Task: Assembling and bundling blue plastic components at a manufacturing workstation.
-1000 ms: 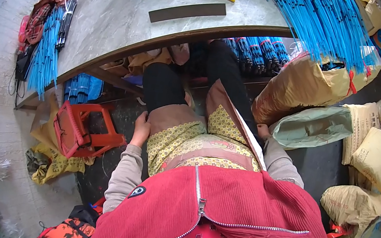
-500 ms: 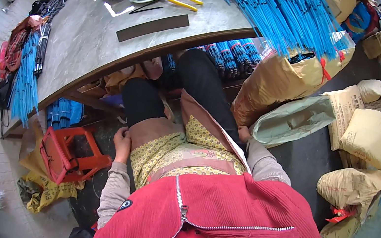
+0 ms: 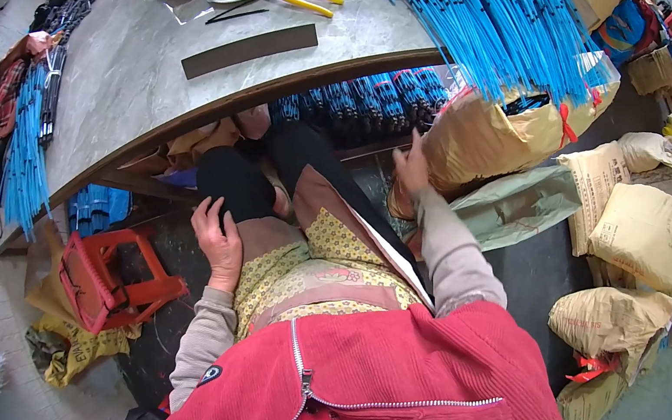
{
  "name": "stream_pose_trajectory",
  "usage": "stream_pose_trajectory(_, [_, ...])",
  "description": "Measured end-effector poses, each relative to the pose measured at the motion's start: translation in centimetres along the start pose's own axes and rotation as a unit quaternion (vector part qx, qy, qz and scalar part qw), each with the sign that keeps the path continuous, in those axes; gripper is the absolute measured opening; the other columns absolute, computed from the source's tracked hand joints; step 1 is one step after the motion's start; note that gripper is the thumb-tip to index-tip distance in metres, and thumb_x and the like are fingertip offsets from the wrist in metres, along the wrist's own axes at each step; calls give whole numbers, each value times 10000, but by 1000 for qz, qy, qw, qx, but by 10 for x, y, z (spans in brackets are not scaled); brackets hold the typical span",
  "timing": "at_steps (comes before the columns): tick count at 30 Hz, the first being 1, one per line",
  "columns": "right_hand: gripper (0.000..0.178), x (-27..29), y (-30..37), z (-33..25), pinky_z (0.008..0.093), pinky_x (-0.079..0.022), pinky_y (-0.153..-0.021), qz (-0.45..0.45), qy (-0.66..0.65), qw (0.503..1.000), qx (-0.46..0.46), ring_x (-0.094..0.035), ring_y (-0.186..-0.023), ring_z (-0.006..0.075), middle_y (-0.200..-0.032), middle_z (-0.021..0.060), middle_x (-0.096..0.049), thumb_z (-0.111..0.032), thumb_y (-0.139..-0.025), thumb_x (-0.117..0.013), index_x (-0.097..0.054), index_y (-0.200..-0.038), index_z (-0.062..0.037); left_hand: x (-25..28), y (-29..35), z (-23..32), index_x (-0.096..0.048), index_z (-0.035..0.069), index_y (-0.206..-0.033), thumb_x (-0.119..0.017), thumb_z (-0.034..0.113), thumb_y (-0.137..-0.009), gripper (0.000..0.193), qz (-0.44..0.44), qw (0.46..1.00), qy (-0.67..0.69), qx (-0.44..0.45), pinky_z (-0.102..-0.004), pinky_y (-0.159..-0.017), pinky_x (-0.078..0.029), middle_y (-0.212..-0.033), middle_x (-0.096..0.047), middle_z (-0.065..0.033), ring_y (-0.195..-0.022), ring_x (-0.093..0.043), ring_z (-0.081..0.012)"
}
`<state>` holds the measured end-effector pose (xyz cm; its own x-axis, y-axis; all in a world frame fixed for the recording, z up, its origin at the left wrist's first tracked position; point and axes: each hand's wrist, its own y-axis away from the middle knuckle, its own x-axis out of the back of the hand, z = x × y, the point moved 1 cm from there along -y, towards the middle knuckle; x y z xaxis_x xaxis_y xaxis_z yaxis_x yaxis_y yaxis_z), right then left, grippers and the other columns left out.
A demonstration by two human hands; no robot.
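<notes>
The left hand (image 3: pixel 218 246) lies on the apron (image 3: pixel 268 239), fingers apart. The right hand (image 3: pixel 412 172) is beside the brown paper sack (image 3: pixel 478 145), partly hidden by blue strips (image 3: pixel 487 32); this hand's grip I cannot tell.

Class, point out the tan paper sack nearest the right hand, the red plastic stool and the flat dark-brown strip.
Tan paper sack (image 3: pixel 482 142), head view: its side.
Red plastic stool (image 3: pixel 89 285), head view: its seat.
Flat dark-brown strip (image 3: pixel 249 51), head view: its middle.
</notes>
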<state>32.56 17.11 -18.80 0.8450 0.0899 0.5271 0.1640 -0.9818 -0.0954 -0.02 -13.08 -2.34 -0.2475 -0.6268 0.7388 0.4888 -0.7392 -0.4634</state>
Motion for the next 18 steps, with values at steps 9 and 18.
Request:
stream_pose_trajectory(9, [866,3,-89,-27,350,-496,-422,-80,-120,935,-325,-596,-508,176,-728,111,-633,-58,-892,-598,-135,-1598,-253,-8,11,-11,-630,1,-1220,-581,40,-939,287,20,998,-49,23,-443,-1050,-414,-1292,-554,-198,-1222,-510,-379])
stream_pose_trajectory(18, [742,-50,-76,-20,367,-533,-509,-109,79,989,-66,-649,-568,230,-782,151,-673,-84,-855,-647,-376,-1543,-146,-15,3,-9,-620,1,-1219,-569,46,-945,282,6,999,-33,13,-444,-1056,-406,-1294,-545,-203,-1224,-504,-380])
